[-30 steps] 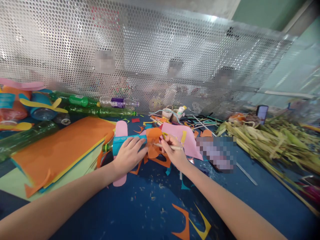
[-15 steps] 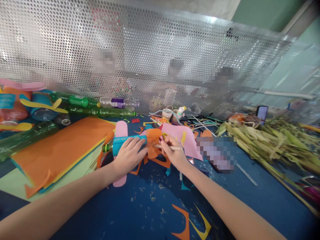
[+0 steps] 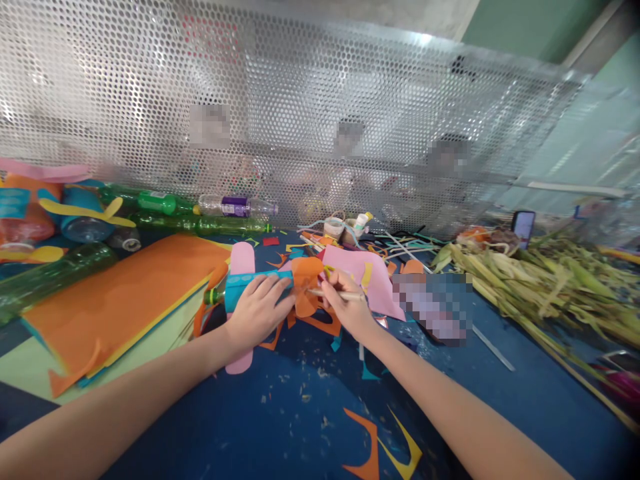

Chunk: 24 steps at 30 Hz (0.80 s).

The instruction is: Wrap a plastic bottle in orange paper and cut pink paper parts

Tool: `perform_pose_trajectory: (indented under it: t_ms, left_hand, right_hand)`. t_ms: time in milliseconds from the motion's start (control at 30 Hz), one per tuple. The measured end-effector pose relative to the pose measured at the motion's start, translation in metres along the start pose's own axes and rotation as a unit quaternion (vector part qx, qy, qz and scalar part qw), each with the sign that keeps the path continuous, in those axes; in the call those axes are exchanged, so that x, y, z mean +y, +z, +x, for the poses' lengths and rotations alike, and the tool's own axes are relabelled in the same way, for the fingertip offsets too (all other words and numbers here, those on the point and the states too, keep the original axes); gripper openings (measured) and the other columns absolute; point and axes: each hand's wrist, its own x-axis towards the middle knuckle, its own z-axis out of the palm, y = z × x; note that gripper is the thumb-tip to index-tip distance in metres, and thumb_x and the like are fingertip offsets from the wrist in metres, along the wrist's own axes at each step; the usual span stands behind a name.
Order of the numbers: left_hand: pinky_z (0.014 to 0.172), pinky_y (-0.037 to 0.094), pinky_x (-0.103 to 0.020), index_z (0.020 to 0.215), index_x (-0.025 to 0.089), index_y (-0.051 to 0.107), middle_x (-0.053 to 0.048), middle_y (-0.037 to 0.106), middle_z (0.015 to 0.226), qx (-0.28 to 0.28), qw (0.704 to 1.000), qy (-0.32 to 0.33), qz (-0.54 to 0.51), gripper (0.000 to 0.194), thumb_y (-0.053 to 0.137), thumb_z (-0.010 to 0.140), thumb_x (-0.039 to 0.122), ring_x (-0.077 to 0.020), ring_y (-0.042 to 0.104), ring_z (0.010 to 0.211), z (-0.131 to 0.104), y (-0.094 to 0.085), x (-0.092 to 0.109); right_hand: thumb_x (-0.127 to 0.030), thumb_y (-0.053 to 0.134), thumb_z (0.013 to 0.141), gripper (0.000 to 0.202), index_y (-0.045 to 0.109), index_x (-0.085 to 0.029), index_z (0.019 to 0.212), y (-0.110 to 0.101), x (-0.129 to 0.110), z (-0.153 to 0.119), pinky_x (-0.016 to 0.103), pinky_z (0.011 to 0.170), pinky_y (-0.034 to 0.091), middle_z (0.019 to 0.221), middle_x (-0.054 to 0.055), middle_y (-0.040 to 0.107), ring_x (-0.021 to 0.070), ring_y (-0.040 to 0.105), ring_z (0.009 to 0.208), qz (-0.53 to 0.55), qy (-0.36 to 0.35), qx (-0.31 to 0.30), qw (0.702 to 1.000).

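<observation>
My left hand (image 3: 263,305) lies over a plastic bottle (image 3: 240,288) wrapped in a blue sheet, its fingers bent round the top side. The bottle rests on its side, with a green cap ring (image 3: 214,296) at the left end. A pink round-ended strip (image 3: 243,257) crosses it like wings. At its right end sits an orange rounded cut-out (image 3: 306,280). My right hand (image 3: 347,301) pinches a thin pale stick like a pen (image 3: 345,295), its tip against the orange cut-out. Whether it is a pen or a brush is too small to tell.
Stacked orange foam sheets (image 3: 135,287) lie at left, before several green bottles (image 3: 200,225). A pink sheet (image 3: 385,287), two cups (image 3: 334,228) and scraps (image 3: 367,440) lie around. Dry husks (image 3: 540,293) and a phone (image 3: 523,228) stand right. People sit behind a perforated screen (image 3: 290,100).
</observation>
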Motion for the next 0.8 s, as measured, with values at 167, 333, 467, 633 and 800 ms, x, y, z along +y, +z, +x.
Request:
perform_pose_trajectory:
  t_ms: [167,333,467,633,800]
  left_hand:
    - [0.088,0.044,-0.041,0.097,0.02,0.063,-0.01,0.062,0.109,0.0,1.0,0.001,0.004,0.017,0.053,0.084,0.017,-0.0254,0.055,0.099,0.0,0.0,0.0]
    - [0.088,0.044,-0.041,0.098,0.02,0.063,-0.009,0.062,0.109,-0.011,1.0,0.003,0.007,0.017,0.051,0.085,0.018,-0.0254,0.055,0.1,0.001,0.0,-0.001]
    - [0.088,0.044,-0.04,0.096,0.02,0.063,-0.009,0.062,0.107,-0.011,1.0,0.002,0.005,0.015,0.052,0.085,0.019,-0.025,0.055,0.099,0.001,-0.001,-0.001]
    - [0.087,0.044,-0.04,0.097,0.02,0.063,-0.01,0.062,0.107,-0.001,1.0,0.0,-0.003,0.016,0.052,0.085,0.017,-0.0243,0.055,0.098,0.001,-0.002,0.0]
    - [0.088,0.044,-0.041,0.096,0.019,0.063,-0.01,0.062,0.107,0.003,1.0,0.002,-0.008,0.016,0.051,0.085,0.017,-0.0247,0.055,0.101,0.0,0.0,0.0]
  right_hand:
    - [-0.04,0.04,0.089,0.03,0.041,-0.022,0.066,-0.001,-0.007,0.0,0.023,0.051,0.037,0.045,-0.006,0.048,0.0108,0.045,0.044,0.094,0.035,0.0,0.995]
    - [-0.041,0.035,0.089,0.029,0.046,-0.021,0.071,0.009,-0.015,-0.002,0.021,0.045,0.035,0.046,-0.005,0.051,0.0109,0.047,0.043,0.184,0.114,0.041,0.976]
    - [-0.036,0.046,0.085,0.021,0.045,-0.021,0.071,0.02,-0.011,-0.008,0.02,0.045,0.037,0.047,-0.006,0.049,0.0097,0.046,0.044,0.214,0.12,0.068,0.967]
    - [-0.037,0.047,0.085,0.018,0.044,-0.022,0.074,0.022,-0.004,-0.011,0.02,0.044,0.038,0.052,-0.006,0.046,0.0093,0.044,0.044,0.192,0.121,0.084,0.97]
    - [-0.037,0.042,0.089,0.015,0.042,-0.024,0.083,0.017,-0.011,-0.019,0.022,0.049,0.041,0.064,-0.004,0.044,0.01,0.044,0.051,0.117,0.088,0.006,0.989]
